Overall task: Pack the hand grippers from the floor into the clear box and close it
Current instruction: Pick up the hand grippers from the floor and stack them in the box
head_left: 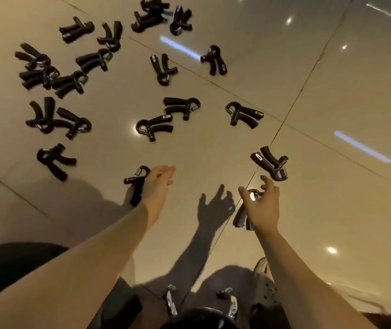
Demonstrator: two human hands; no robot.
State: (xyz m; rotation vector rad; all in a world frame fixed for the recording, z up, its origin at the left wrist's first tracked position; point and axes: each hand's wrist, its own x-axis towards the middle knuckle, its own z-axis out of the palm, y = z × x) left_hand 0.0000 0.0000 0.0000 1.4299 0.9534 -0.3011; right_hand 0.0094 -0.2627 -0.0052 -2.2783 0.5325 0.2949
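Several black hand grippers with chrome springs lie scattered over the glossy tiled floor point(213, 150). My left hand point(158, 186) reaches forward with straight fingers, its edge right beside one gripper point(135, 185). My right hand point(262, 205) hovers with spread, loosely bent fingers over another gripper point(243, 216); contact cannot be told. A third gripper point(271, 163) lies just beyond the right hand. At the bottom edge, a few grippers point(171, 301) sit close to me, apparently inside the clear box, whose walls are hard to make out.
A shoe with holes point(265, 277) shows by my right forearm, and a dark trouser leg point(11, 269) at the lower left. The densest cluster of grippers point(52, 74) lies far left. Bare tile stretches to the right point(343, 210).
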